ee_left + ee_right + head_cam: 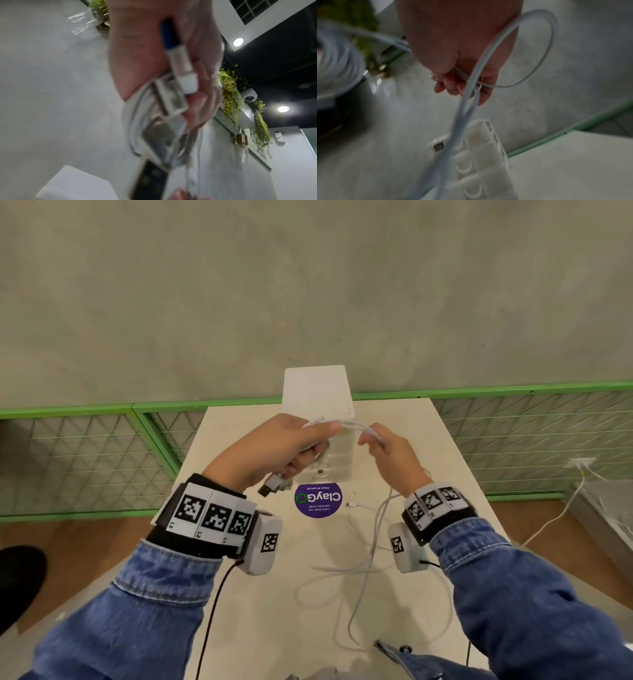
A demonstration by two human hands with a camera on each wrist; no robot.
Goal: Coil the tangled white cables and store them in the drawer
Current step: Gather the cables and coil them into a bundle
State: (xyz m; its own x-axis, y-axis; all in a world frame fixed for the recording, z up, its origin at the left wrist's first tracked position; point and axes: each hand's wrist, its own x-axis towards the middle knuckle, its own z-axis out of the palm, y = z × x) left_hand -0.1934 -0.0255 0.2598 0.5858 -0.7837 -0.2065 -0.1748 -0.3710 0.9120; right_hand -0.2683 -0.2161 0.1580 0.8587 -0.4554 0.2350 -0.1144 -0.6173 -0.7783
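My left hand point(294, 446) grips a bundle of white cable loops point(137, 129) with USB plugs point(270, 486) sticking out below the palm. In the left wrist view the plugs point(180, 75) press against my curled fingers. My right hand point(380, 446) pinches a strand of white cable point(356, 426) that runs across to the left hand. In the right wrist view the cable point(539, 47) loops past my fingertips point(450, 86). Loose cable point(363, 573) trails down onto the table. A white drawer unit point(318, 398) stands behind both hands; its drawers point(481, 155) look closed.
The beige table point(260, 611) carries a round purple sticker point(318, 500). Green mesh fencing point(85, 453) runs behind the table on both sides. A separate white cord point(555, 518) lies on the floor at the right. A grey wall point(308, 285) fills the background.
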